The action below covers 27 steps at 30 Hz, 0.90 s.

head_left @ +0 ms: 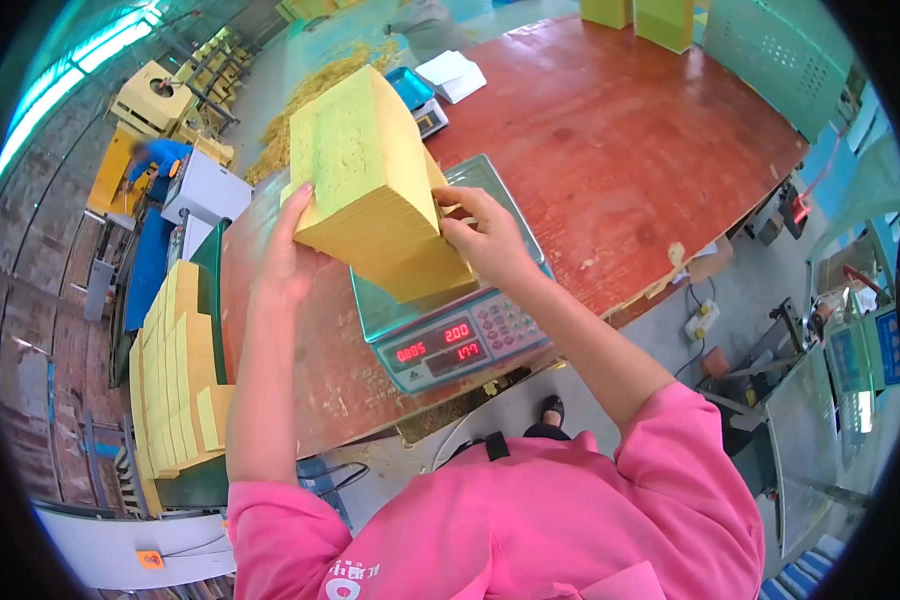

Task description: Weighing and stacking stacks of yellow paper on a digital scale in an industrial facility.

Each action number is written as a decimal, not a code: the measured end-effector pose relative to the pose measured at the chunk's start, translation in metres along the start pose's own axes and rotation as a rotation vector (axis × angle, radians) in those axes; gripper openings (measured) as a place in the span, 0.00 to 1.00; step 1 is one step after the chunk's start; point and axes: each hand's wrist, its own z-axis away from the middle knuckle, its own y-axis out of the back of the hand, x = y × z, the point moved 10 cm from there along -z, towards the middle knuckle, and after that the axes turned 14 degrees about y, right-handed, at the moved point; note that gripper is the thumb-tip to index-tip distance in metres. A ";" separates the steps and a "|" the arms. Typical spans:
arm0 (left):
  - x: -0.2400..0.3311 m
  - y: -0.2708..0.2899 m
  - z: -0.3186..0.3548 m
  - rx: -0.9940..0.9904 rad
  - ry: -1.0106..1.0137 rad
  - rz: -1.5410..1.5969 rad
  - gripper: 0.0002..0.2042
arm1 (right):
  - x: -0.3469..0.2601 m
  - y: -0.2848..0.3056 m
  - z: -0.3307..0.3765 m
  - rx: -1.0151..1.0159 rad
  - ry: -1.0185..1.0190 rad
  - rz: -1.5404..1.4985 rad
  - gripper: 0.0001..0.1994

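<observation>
Head view: paper block held over scale

Left hand [288, 262] gripped the near-left face of the yellow paper stack [375, 185]. Stack's long axis ran up-left to lower-right between both hands, tilted, above the scale [450, 335]. Right hand [488, 240] pinched its right edge, equally close.

Both forearms raised — left hand [288, 262] and right hand [488, 240] curled, palms facing inward.

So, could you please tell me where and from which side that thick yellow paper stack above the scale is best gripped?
Grip the yellow paper stack on its two opposite cut edges, one hand from each side, as the left hand and right hand do. It is a tall, tilted block of loose sheets over the scale, so squeezing inward probably keeps it from fanning.
</observation>
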 end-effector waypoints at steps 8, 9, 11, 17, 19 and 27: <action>-0.013 0.008 -0.004 -0.010 0.006 -0.015 0.27 | -0.014 -0.001 -0.003 -0.023 0.018 0.095 0.21; -0.015 0.010 -0.005 0.002 0.015 -0.014 0.27 | -0.016 -0.001 -0.003 -0.029 0.034 0.137 0.22; -0.016 0.013 -0.004 0.024 0.024 -0.007 0.28 | -0.019 -0.004 -0.006 -0.046 0.049 0.174 0.23; -0.024 0.012 -0.008 0.024 0.051 0.026 0.29 | -0.014 -0.003 -0.013 -0.149 0.002 0.257 0.23; -0.026 0.012 -0.015 0.001 0.090 -0.078 0.31 | -0.014 -0.001 -0.016 -0.140 -0.029 0.198 0.23; -0.041 0.055 -0.036 -0.212 0.042 0.118 0.37 | -0.011 -0.018 -0.016 -0.102 -0.209 0.072 0.19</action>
